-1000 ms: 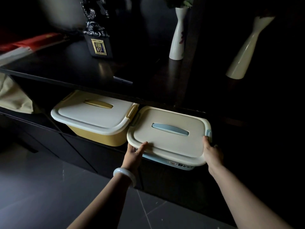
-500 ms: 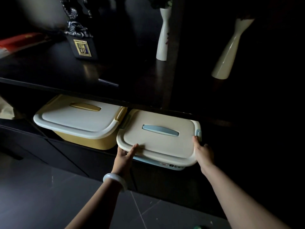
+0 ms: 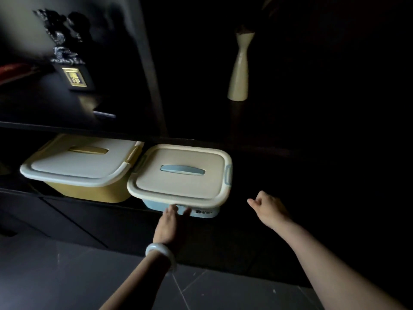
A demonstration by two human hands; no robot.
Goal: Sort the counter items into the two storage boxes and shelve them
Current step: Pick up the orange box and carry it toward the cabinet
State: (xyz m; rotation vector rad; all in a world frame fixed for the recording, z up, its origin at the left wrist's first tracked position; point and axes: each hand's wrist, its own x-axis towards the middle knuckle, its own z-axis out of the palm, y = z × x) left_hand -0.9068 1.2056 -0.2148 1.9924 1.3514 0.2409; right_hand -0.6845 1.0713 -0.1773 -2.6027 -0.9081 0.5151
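In the head view, two lidded boxes sat side by side on a low shelf (image 3: 67,199) under a dark tabletop (image 3: 55,108). The yellow box (image 3: 89,193) stood on the left, its pale lid (image 3: 78,164) closed, with a yellow handle sunk in the top. The blue box (image 3: 161,205) stood just to its right, touching or nearly touching it, under a cream lid (image 3: 178,184) with a blue handle (image 3: 182,170) in the middle and a blue latch (image 3: 228,175) on the right edge. The front of the blue box stuck out a little past the shelf edge.

The left hand (image 3: 167,224) reached forward with straight fingers, their tips against the front of the blue box just under the lid rim; it gripped nothing. A white bangle (image 3: 161,256) ringed that wrist. The right hand (image 3: 268,208) hung in the air to the right of the blue box, clear of it, fingers loosely curled and holding nothing.

On the tabletop stood a dark figurine (image 3: 67,52) on a base with a gold plaque at the left, and a cream vase (image 3: 240,70) further right. Grey floor tiles (image 3: 67,276) lay below the shelf. The rest was too dark to make out.
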